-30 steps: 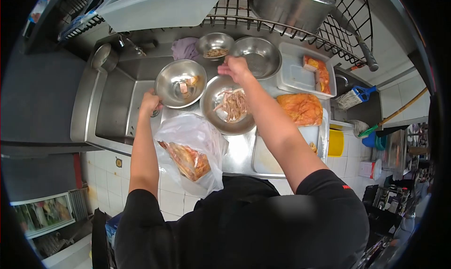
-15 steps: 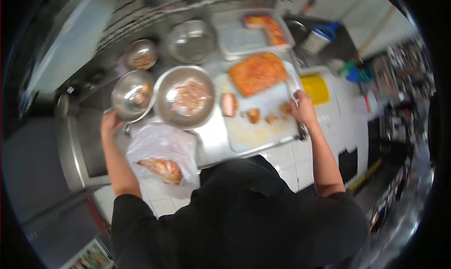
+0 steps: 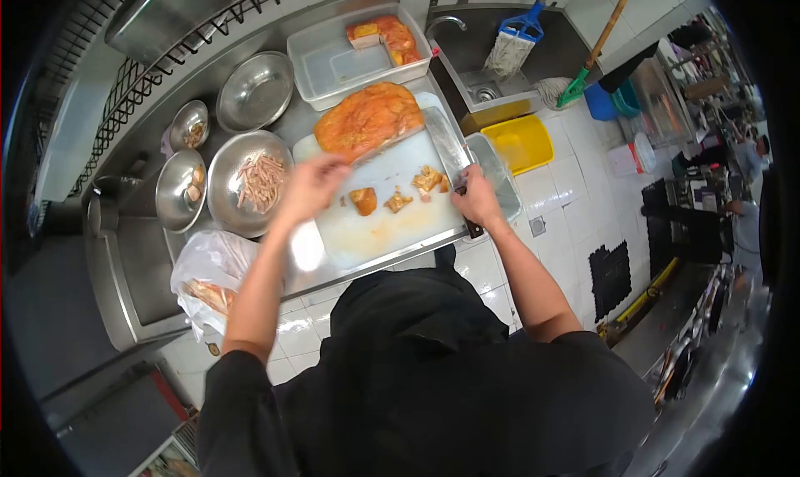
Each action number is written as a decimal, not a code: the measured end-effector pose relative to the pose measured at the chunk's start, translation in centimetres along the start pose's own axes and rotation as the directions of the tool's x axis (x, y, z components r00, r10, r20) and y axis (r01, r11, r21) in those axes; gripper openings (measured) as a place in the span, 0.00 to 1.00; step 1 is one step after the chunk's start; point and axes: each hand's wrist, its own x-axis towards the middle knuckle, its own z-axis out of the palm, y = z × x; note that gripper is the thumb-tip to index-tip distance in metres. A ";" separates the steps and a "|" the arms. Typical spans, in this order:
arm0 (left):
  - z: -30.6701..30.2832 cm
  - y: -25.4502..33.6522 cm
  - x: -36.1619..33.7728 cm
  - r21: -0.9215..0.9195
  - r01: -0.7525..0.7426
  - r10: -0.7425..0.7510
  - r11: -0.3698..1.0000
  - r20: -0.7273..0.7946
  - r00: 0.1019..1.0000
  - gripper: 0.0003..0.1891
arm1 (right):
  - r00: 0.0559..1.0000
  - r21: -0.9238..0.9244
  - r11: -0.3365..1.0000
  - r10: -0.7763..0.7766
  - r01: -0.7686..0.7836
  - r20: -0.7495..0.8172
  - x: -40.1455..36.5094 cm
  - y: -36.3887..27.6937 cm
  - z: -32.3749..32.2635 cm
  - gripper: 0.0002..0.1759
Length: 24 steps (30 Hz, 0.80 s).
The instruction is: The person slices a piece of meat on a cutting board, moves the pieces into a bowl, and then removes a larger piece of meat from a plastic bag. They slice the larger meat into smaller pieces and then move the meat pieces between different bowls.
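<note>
My left hand (image 3: 315, 189), blurred by motion, is over the left edge of the white cutting board (image 3: 379, 235), just below a large orange-brown slab of meat (image 3: 369, 120); what is under its fingers is hidden. My right hand (image 3: 478, 195) is closed round the knife at the board's right edge. The dark handle sticks out below the hand, and the wide blade (image 3: 447, 137) points up and left. Small browned chunks (image 3: 363, 200) lie on the board. Left of it stands a steel bowl (image 3: 218, 185) of meat strips (image 3: 261, 182).
Smaller steel bowls (image 3: 169, 214) stand at the left, above a plastic bag (image 3: 196, 256) with meat. A tray (image 3: 321, 81) holding cut slab is at the back. Beyond are a sink (image 3: 483, 94), a mop (image 3: 510, 52) and a yellow tub (image 3: 533, 144). People (image 3: 744, 219) are far right.
My left hand has left the small bowl and moved right to the board. My right hand stays at the board's right edge, where the knife now shows clearly. The whole view has shifted.
</note>
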 end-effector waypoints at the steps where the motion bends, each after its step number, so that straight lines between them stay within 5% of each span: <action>1: 4.5 1.0 0.4 0.199 -0.209 0.214 0.957 -0.007 0.977 0.18 | 0.996 0.041 0.999 -0.008 0.012 -0.092 -0.2 0.2 -0.2 0.26; 2: 8.9 -1.1 2.3 0.281 -0.374 0.386 0.884 0.013 0.922 0.19 | 0.983 0.081 0.996 -0.011 0.026 -0.181 -0.4 0.8 -0.6 0.24; 4: 16.1 -0.4 3.4 0.363 -0.393 0.451 0.845 -0.088 0.888 0.19 | 0.971 0.144 0.986 -0.054 0.089 -0.233 -0.8 2.4 -2.0 0.23; 6: 20.0 0.2 4.4 0.441 -0.357 0.424 0.823 -0.061 0.903 0.21 | 0.980 0.253 0.967 0.082 -0.034 -0.182 -1.9 2.7 -4.8 0.22; 8: 21.6 -0.1 5.0 0.515 -0.330 0.395 0.791 -0.018 0.918 0.23 | 0.984 0.256 0.966 0.012 0.035 -0.177 -3.2 4.4 -6.1 0.20; 13: 21.1 0.0 2.8 0.474 -0.178 0.155 0.862 0.089 0.984 0.30 | 0.971 0.108 0.969 -0.231 0.223 0.069 -6.2 6.3 -7.5 0.13; 14: 20.7 0.2 2.1 0.477 -0.177 0.155 0.861 0.085 0.984 0.30 | 0.943 0.018 0.950 -0.311 0.311 0.120 -6.4 6.5 -7.2 0.12; 16: 19.9 1.1 0.3 0.631 -0.226 0.402 0.742 -0.149 0.904 0.28 | 0.944 0.001 0.965 -0.256 0.261 0.207 -7.1 5.9 -6.4 0.08; 18: 18.9 0.5 -0.7 0.688 -0.156 0.394 0.709 -0.203 0.896 0.27 | 0.931 -0.089 0.942 -0.300 0.324 0.208 -7.5 6.1 -4.6 0.07; 20: 18.0 -3.9 -1.0 0.530 -0.112 0.184 0.841 -0.086 0.979 0.26 | 0.934 -0.087 0.949 -0.277 0.302 0.226 -7.7 4.9 -3.5 0.07; 24: 16.1 -4.7 -2.6 0.615 -0.160 0.176 0.772 0.035 0.984 0.26 | 0.910 -0.094 0.924 -0.342 0.372 0.235 -7.3 2.4 -2.4 0.07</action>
